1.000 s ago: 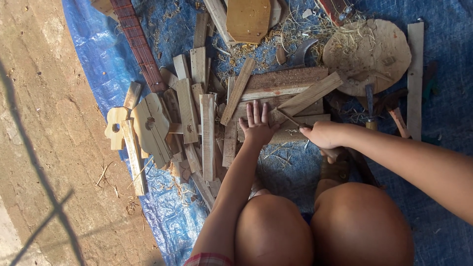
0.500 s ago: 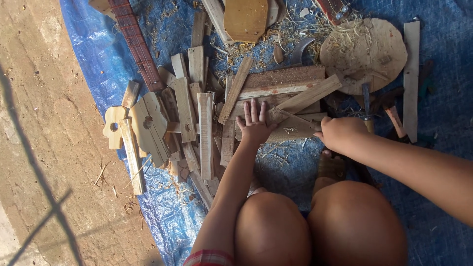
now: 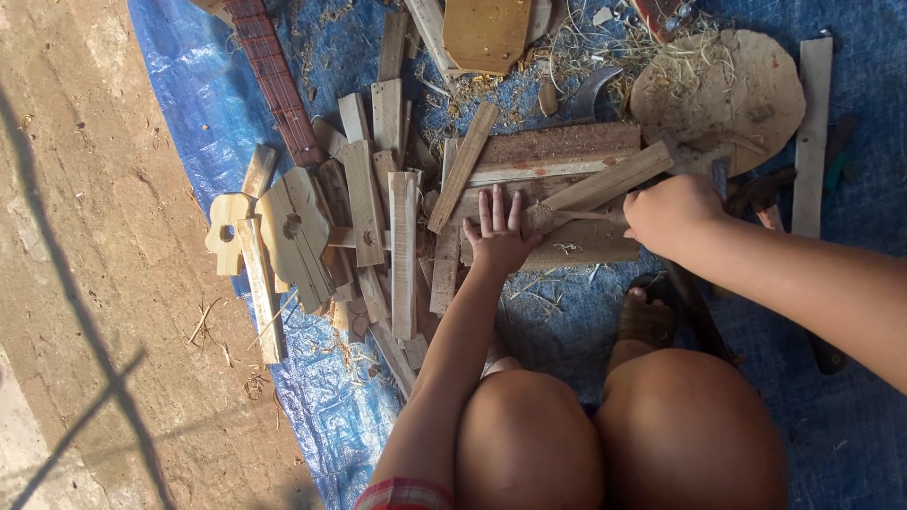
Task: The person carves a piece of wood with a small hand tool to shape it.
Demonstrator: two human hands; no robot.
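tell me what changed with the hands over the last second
The right hand slid rightward along the wooden block, away from the left hand, drawing a thin tool it grips; the jaws of neither hand let go of anything. The left hand stayed flat, fingers spread, pressing the block. The scrap wood pile, round wooden disc and blue tarp did not move.

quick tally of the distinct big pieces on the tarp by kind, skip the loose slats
round wooden disc: 1
fretted neck: 1
headstock-shaped cutouts: 1
squarish wooden panel: 1
total: 4
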